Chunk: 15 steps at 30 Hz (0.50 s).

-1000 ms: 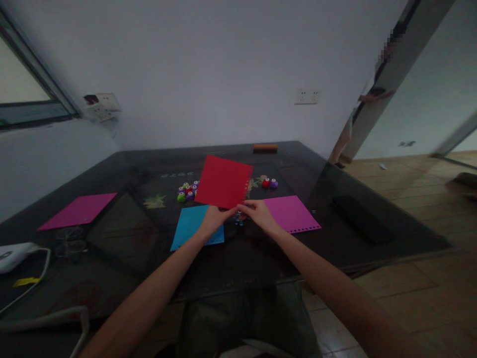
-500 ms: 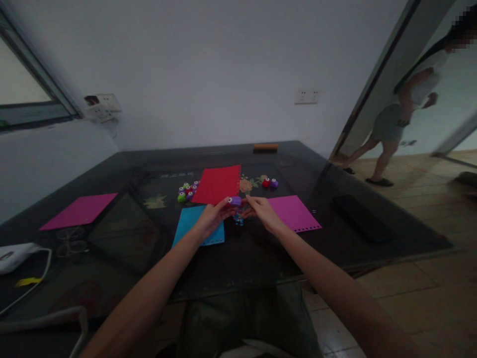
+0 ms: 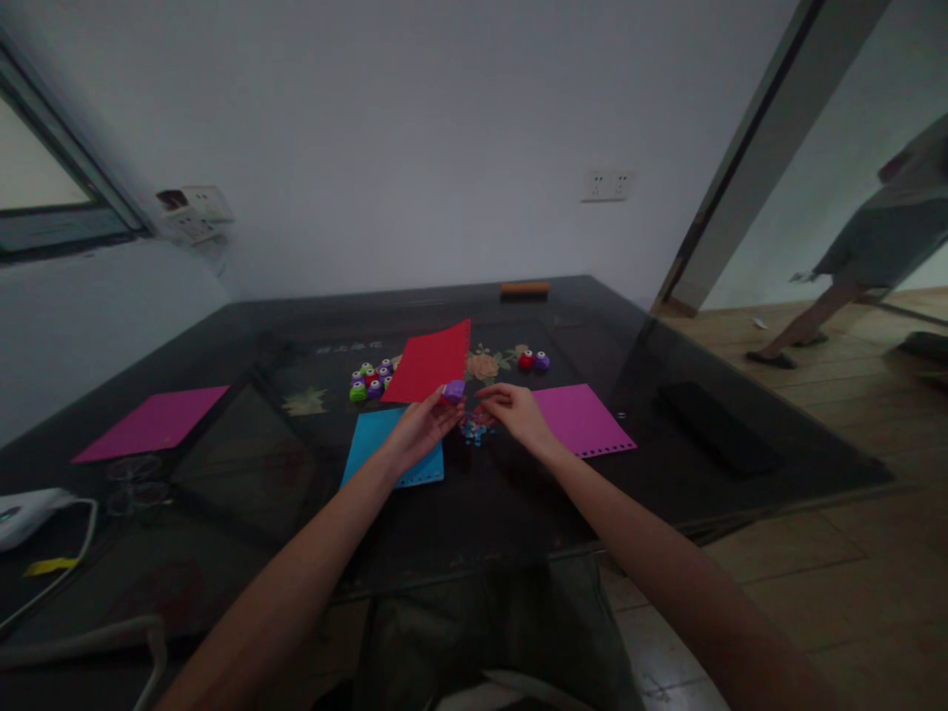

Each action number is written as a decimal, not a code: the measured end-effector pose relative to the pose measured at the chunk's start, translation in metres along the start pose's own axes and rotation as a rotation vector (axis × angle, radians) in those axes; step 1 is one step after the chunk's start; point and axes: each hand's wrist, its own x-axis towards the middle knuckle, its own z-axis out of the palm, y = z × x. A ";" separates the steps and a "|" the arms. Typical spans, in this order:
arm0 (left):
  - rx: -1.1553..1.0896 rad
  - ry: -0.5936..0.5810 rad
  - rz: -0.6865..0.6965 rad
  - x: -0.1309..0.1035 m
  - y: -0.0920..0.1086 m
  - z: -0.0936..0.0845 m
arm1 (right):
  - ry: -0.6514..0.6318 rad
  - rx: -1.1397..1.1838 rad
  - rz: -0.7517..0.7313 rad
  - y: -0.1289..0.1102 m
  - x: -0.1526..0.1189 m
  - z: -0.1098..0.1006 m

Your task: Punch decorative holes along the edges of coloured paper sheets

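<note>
My left hand is closed around a small purple hole punch with eyes on its front, above the corner of a blue sheet. The lower right corner of a red sheet meets the punch; whether it sits in the slot I cannot tell. My right hand hovers to the right of the punch, fingers curved and slightly apart, with nothing visible in them. Beneath both hands lie tiny blue and pinkish paper bits. The blue sheet has holes along its lower edge, partly under my left hand.
Several small punches cluster left of the red sheet. A red punch and a purple one stand right. Magenta sheets lie on both sides. A black case lies right. A person stands beyond the table.
My right hand has come away from the purple punch. My left hand has drawn it slightly left and turned it, and the red sheet has shifted. The person has moved right.
</note>
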 end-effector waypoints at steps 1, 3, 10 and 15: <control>-0.002 0.001 -0.007 0.000 0.000 0.000 | 0.008 -0.063 -0.026 0.001 0.000 0.000; -0.004 -0.003 -0.022 0.000 0.001 0.000 | 0.026 -0.200 -0.077 0.004 0.000 0.000; 0.023 -0.011 -0.015 0.000 0.000 -0.001 | 0.042 -0.467 -0.117 0.010 0.002 -0.002; 0.112 -0.030 0.045 0.001 -0.002 -0.002 | -0.006 -0.423 -0.084 0.008 0.004 -0.007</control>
